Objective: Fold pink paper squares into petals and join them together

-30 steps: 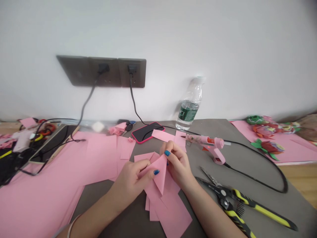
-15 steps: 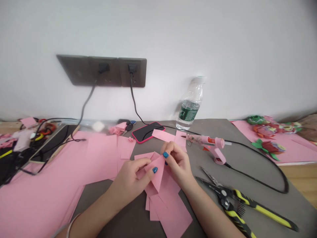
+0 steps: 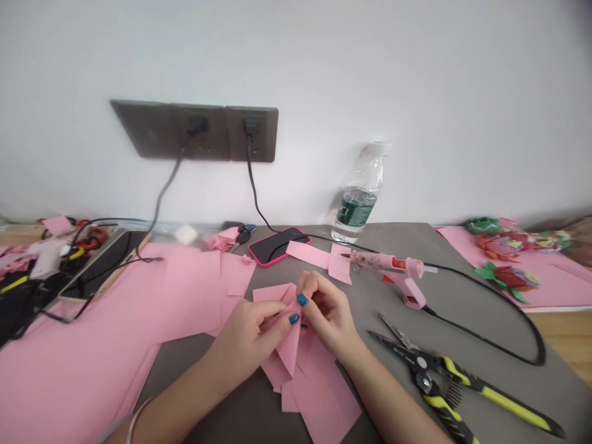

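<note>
Between my two hands a piece of pink paper point(image 3: 289, 349) is held up, folded to a point that hangs downward. My left hand point(image 3: 252, 333) pinches it from the left, thumb on the front face. At its upper right edge my right hand point(image 3: 326, 311) closes thumb and fingertips on the same paper, close to the left thumb. The fingers behind the paper are partly hidden. Below lie several loose pink paper pieces point(image 3: 324, 394), overlapping on the grey table mat point(image 3: 222, 394).
Right of my hands are a pink glue gun point(image 3: 393, 265) with its black cord and yellow-black pliers point(image 3: 420, 364), jaws apart. Behind stand a water bottle point(image 3: 356, 213) and a pink-edged phone point(image 3: 277, 246). Large pink sheets point(image 3: 83, 351) spread left; paper flowers point(image 3: 509, 277) lie far right.
My right hand's thumb has moved left and slightly down along the paper, closer to the left thumb. The paper's upper part is now bent more narrowly. The view has shifted slightly.
</note>
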{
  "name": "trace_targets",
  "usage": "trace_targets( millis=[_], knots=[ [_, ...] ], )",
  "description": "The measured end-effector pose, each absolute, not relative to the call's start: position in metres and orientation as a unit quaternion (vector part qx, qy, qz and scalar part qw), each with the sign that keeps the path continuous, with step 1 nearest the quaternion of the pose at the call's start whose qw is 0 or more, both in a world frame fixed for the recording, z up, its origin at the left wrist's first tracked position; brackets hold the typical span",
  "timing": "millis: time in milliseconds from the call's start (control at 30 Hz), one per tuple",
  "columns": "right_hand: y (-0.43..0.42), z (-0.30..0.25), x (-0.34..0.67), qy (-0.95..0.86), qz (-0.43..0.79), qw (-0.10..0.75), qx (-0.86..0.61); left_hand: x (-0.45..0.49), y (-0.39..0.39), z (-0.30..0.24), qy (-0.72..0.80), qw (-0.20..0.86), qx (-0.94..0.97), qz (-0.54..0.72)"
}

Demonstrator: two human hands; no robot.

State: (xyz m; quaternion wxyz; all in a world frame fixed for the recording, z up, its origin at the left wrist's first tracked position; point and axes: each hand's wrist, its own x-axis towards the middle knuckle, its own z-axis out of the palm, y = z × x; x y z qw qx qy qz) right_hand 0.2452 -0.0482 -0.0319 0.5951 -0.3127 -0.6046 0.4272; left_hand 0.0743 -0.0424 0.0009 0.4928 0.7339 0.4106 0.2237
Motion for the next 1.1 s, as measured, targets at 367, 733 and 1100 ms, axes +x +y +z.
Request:
trace_targets(
  millis=[367,733,1100],
  knots=[
    [-0.0482,-0.0322,0.2467,-0.594,0.429,0.599,-0.323,0.0751,-0.0421,0.0022,0.417,0.531,0.694,0.250],
    [-0.0471,-0.0301,0.2461,-0.587,0.412,0.610,-0.338,0.0736,-0.0411,0.0042,0.433,0.513,0.694,0.260],
    [-0.0473,-0.0278,0.2460,-0.585,0.406,0.610,-0.347,0.0724,-0.0414,0.0003,0.424,0.473,0.728,0.259]
  ],
)
